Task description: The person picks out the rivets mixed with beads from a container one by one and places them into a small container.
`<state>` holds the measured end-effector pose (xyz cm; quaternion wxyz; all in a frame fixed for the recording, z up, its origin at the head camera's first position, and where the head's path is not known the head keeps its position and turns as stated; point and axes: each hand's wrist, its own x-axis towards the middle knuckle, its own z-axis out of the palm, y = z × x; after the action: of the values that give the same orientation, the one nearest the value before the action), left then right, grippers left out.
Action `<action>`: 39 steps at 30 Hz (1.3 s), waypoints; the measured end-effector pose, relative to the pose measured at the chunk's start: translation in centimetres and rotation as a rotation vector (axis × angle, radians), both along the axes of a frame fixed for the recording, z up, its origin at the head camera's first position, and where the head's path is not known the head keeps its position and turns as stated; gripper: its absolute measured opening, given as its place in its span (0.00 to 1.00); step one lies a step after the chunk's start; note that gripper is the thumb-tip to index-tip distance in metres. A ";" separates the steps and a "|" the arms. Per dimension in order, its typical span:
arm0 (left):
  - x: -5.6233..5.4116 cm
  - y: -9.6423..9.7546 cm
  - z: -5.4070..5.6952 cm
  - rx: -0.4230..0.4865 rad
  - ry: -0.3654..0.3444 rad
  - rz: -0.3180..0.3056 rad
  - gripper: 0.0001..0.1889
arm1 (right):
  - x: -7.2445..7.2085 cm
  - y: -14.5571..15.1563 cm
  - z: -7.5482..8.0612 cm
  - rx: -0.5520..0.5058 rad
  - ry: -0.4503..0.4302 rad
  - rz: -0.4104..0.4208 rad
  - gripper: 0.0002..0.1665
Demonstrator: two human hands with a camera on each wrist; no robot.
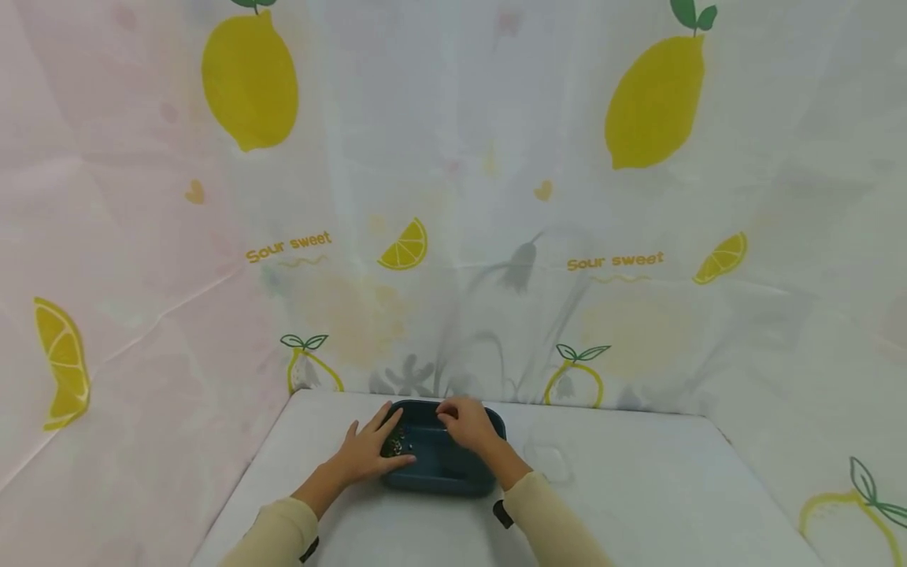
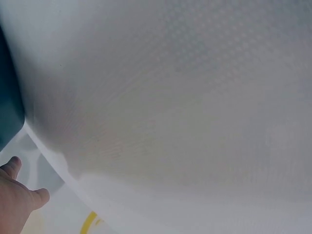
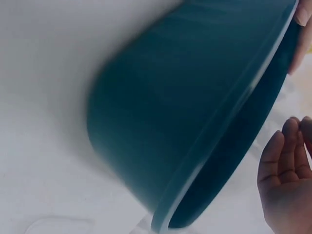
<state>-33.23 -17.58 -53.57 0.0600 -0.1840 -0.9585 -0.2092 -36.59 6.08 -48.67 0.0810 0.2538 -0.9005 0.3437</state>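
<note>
Resting spread-fingered left grip (image 1: 364, 453) on dark-blue, rounded-rectangular, plastic-looking tub (image 1: 439, 487) atop white surface (image 1: 673, 488), with right grip (image 1: 469, 426) above far side, can't tell if pinching anything; could scatter tiny dark-and-silvery bits (image 1: 397, 446) from left end by overpressing, tipping tub.

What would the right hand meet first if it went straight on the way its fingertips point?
Most likely the left hand, spread at the left end of the blue tray. Depth is unclear, so the right hand might pass above it.
</note>
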 end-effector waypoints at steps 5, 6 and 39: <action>0.2 0.0 -0.2 0.015 0.021 -0.010 0.51 | 0.3 1.0 0.2 -0.010 0.012 0.011 0.06; 0.3 0.0 -0.2 0.017 0.022 -0.014 0.51 | 0.3 1.1 0.1 -0.013 0.010 0.010 0.05; -0.2 -0.1 -0.6 0.010 -0.033 0.013 0.52 | -0.3 5.3 0.3 -0.107 0.068 -0.027 0.04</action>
<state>-33.40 -17.64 -54.14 0.0465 -0.1738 -0.9595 -0.2168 -36.88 11.36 -48.35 0.1296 0.2484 -0.8809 0.3816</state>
